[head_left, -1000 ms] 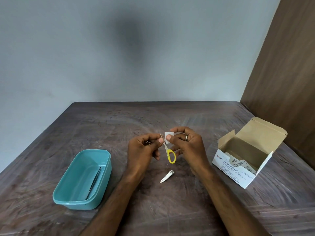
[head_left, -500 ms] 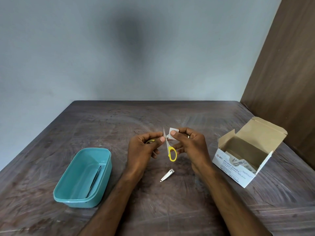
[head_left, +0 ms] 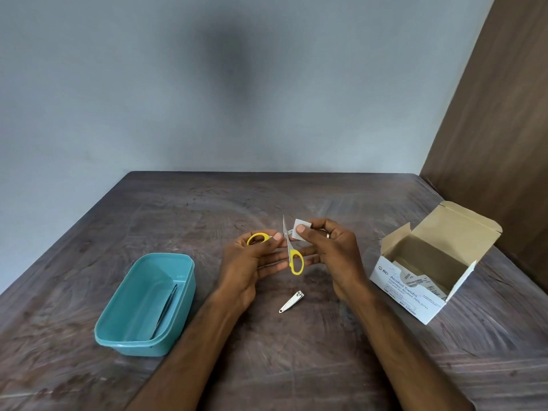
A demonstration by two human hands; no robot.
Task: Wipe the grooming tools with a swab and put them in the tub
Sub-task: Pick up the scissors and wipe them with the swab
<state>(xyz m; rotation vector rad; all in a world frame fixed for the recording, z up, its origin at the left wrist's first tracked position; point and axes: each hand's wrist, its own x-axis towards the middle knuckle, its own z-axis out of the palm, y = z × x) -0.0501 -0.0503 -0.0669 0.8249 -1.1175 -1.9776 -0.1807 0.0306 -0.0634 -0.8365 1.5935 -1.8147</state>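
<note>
Lower centre of the frame, nail clipper [head_left: 291, 301]: lies on the wooden table [head_left: 296, 366] just below my hands, untouched.
Lower left, tub [head_left: 178, 295]: teal, with the tweezers [head_left: 164, 311] already lying inside along its right wall.
Step in hand: wiping the yellow-handled scissors [head_left: 292, 253], held spread open above the table.
My left hand [head_left: 252, 262]: fingers curled, thumb and forefinger gripping one yellow loop; the other loop hangs down between my hands.
My right hand [head_left: 329, 250]: thumb and forefinger pinch the white swab [head_left: 300, 229] against the upright blade; the other fingers are loosely bent.
Next move, as I judge it: draw the swab along both blades, keeping my fingertips off the edge, then close the scissors and carry them left to the tub.
Right of the frame, alcohol swab box [head_left: 427, 280]: open, flaps up.
</note>
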